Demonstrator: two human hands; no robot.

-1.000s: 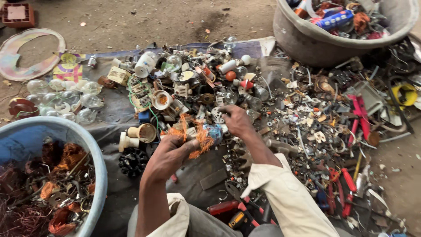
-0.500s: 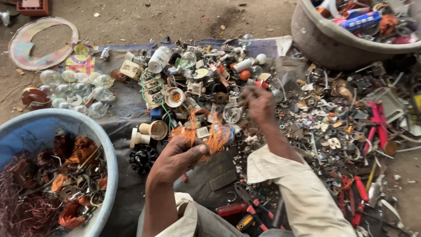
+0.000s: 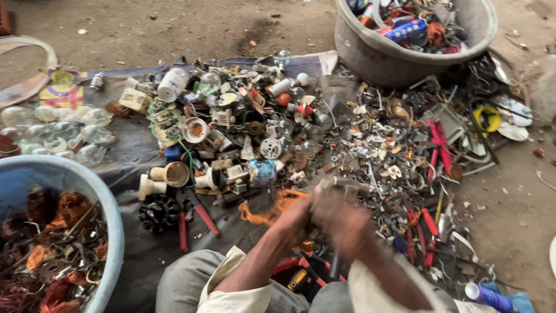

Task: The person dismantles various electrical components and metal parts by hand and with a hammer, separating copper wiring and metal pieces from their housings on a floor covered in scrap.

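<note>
dark ground sheet (image 3: 145,255) strewn with scrap; blue tub (image 3: 87,191) of copper wire at left. both hands have drawn back from the heap to the lap: left hand (image 3: 292,220) clutches orange wire bundle (image 3: 269,208), right hand (image 3: 347,223) closes on a metal piece (image 3: 341,185), blurred.

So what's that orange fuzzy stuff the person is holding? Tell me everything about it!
The orange tangle looks like a loose bundle of thin copper-coloured wire, frizzy and knotted rather than neatly wound. It hangs to the left of the left hand, which grips one end, and its lower loops lie low against the dark cloth spread on the ground. The right hand is pressed close beside the left, blurred by motion, so whether its fingers also touch the wire cannot be told.
</note>
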